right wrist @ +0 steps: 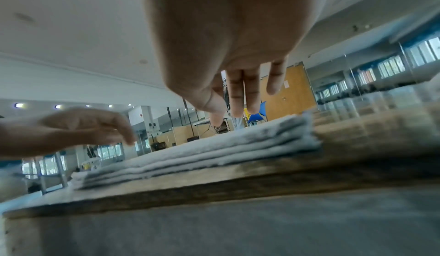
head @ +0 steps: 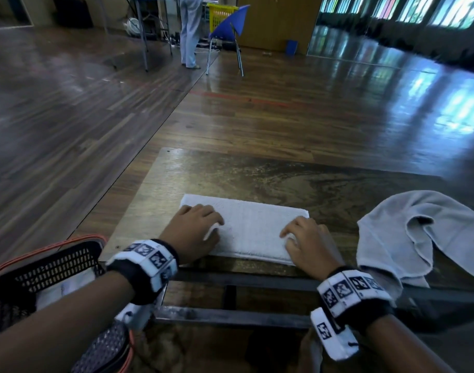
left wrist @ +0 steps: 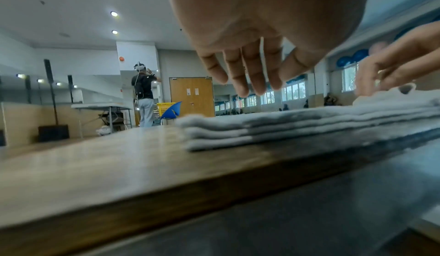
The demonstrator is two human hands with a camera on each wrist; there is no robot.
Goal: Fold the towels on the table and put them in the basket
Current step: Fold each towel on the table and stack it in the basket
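Observation:
A white towel [head: 253, 230] lies folded into a flat oblong of several layers near the front edge of the wooden table [head: 257, 179]. My left hand [head: 200, 224] hovers over its left end, fingers hanging loosely and holding nothing; the left wrist view shows those fingers [left wrist: 240, 75] above the stack [left wrist: 309, 126]. My right hand [head: 303, 235] is over the right end with its fingertips [right wrist: 238, 107] down at the towel's top layer [right wrist: 238, 143]. A small curl of cloth [left wrist: 408, 88] stands up beside them. A grey towel [head: 418, 232] lies crumpled at the right. The black mesh basket [head: 58, 262] sits low at my left.
The basket has an orange rim and something pale inside. The table's dark metal frame [head: 230, 316] runs below its front edge. Far across the wooden floor are a blue chair [head: 227, 28], a yellow basket [head: 219, 14], a folding table and a standing person [head: 190, 30].

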